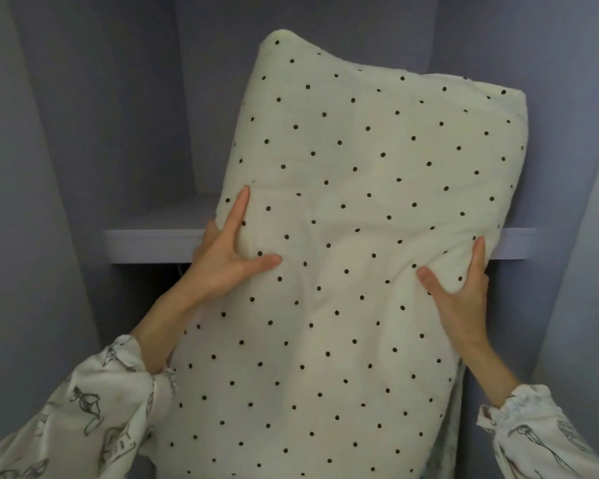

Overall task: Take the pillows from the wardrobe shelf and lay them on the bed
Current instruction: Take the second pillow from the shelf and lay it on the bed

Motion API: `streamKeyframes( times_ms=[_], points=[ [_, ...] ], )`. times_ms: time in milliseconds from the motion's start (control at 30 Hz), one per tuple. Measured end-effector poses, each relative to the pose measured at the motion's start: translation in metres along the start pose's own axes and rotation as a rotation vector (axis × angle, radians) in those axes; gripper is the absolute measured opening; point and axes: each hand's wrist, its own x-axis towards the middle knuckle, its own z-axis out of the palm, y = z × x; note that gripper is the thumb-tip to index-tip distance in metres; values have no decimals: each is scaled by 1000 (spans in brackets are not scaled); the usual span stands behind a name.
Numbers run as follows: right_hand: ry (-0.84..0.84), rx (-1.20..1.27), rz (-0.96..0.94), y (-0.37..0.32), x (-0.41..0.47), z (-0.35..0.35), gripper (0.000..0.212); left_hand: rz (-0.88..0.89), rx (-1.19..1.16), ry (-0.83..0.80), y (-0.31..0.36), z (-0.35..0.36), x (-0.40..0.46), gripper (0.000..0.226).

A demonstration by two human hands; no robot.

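Fingers (237, 210) of both hands clamped on cream polka-dot fabric pillow (360, 219), tilted, top end toward 12 o'clock above lilac wardrobe shelf (149, 244). Risk: lower end snagging shelf edge, slipping from shallow edge grips.

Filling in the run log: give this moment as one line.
stage: pulling pillow off shelf | left hand: gripping polka-dot pillow | right hand: gripping pillow | wardrobe shelf: pillow partly overhanging

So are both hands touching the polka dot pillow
Touching. The head view shows the left hand and right hand pressed into the pillow sides, thumbs on its front.
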Motion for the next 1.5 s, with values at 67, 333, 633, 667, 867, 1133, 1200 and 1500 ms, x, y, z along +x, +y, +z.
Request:
streamKeyframes(
  times_ms=[67,333,633,667,867,1133,1200,1500],
  points=[
    [-22,-26,-14,-1,-3,-9,93,18,-38,-10,7,2,-20,107],
    [-252,-1,-39,-7,-35,-52,95,-120,-62,215,39,23,-131,103],
    [-563,84,30,6,-126,-117,95,-375,-20,378,85,72,-318,102],
    [-603,84,37,4,-136,-121,95,-411,-24,389,88,72,-338,103],
    [-792,115,78,-6,-210,-143,99,-551,51,473,112,63,-450,100],
    [-963,180,40,-33,-332,-157,98,-681,174,631,153,40,-596,100],
    [-1003,224,33,-45,-361,-161,99,-719,195,688,166,31,-629,99],
    [-1241,371,-6,-120,-478,-137,96,-874,323,906,208,-32,-748,99]
  ],
)
